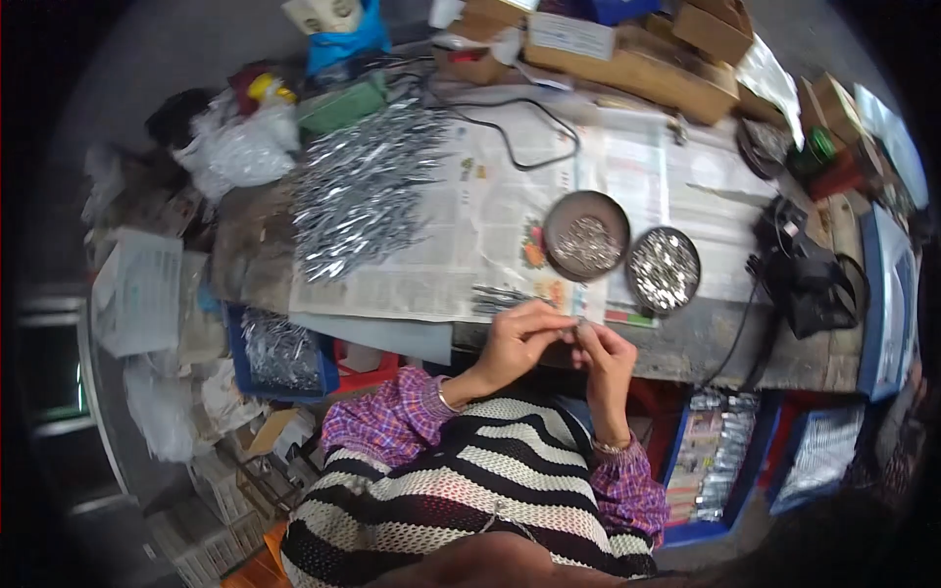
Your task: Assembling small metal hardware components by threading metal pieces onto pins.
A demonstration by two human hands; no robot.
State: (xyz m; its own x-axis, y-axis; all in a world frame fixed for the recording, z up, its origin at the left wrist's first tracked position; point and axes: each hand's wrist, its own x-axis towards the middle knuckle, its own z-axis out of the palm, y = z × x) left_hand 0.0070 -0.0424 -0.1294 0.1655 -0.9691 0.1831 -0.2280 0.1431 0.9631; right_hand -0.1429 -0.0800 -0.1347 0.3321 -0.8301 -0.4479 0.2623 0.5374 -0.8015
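Note:
Close together at the table's front edge, my left hand (515, 345) and my right hand (605, 365) meet fingertip to fingertip. Both are pinched closed around something too small to make out. Just beyond my left hand lies a little group of thin grey metal pieces (502, 299) on newspaper. Past my hands stand two round dishes: the left dish (555, 220) holds small metal parts (588, 243), and the right dish (697, 257) holds shiny silver parts (665, 269). A large heap of slim silver metal pieces (363, 191) spreads over the newspaper at the left.
Newspaper (490, 216) covers much of the table, with a black cable (529, 165) looped on it. Cardboard boxes (627, 69) line the back. A black strapped device (809, 265) lies at the right. Blue trays of metal pieces (676, 534) sit below the table edge.

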